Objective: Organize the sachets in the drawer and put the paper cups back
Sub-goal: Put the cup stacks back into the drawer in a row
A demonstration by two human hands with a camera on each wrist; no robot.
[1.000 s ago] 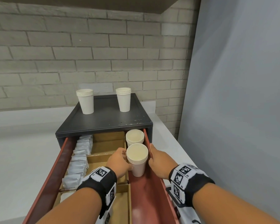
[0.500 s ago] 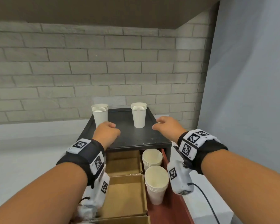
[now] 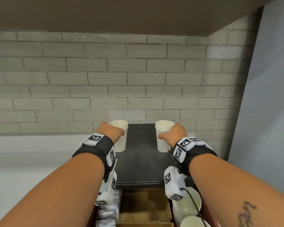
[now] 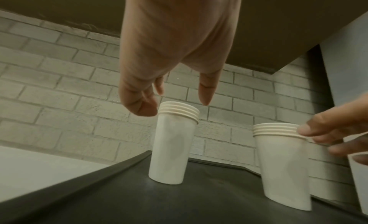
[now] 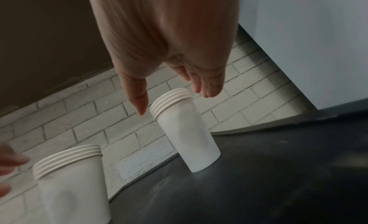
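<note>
From the head view, the left hand (image 3: 112,132) reaches the left cup stack (image 3: 120,136) and the right hand (image 3: 175,134) the right cup stack (image 3: 163,136), both stacks standing at the back of the black cabinet top (image 3: 143,164), well apart; the open drawer (image 3: 144,208) below already shows more cups (image 3: 189,203) on its right side and sachets (image 3: 107,210) at its left. In the left wrist view the left hand's fingers (image 4: 139,104) and thumb are spread wide around the rim, holding nothing yet. The right wrist view shows the right hand likewise open, thumb and fingers (image 5: 209,86) either side of the rim, apart from it. Each stack stands upright, long axis vertical, mouth up. A good grasp would probably close on the wall below the rims, gently, so the paper doesn't crush and the nested cups lift together.
</note>
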